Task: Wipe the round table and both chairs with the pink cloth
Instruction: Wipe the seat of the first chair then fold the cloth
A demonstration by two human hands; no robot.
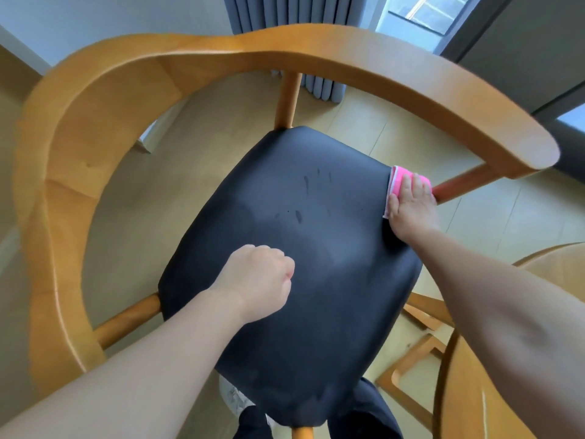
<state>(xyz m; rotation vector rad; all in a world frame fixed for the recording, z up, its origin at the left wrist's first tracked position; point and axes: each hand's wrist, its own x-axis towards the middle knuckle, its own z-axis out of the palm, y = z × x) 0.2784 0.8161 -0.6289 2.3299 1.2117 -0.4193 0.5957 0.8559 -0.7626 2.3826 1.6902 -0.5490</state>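
A wooden chair with a curved armrest rail and a black padded seat fills the view below me. The folded pink cloth lies on the seat's right edge, close to a wooden strut. My right hand lies flat on the cloth with its fingers spread over it, pressing it onto the seat edge. My left hand is curled into a fist and rests on the front middle of the seat, holding nothing. Faint dark streaks mark the seat's centre.
The round wooden table shows at the lower right, with its base frame on the floor. Grey curtains and a window hang behind the chair. Pale floor surrounds the chair. My dark trouser legs stand at the seat's front.
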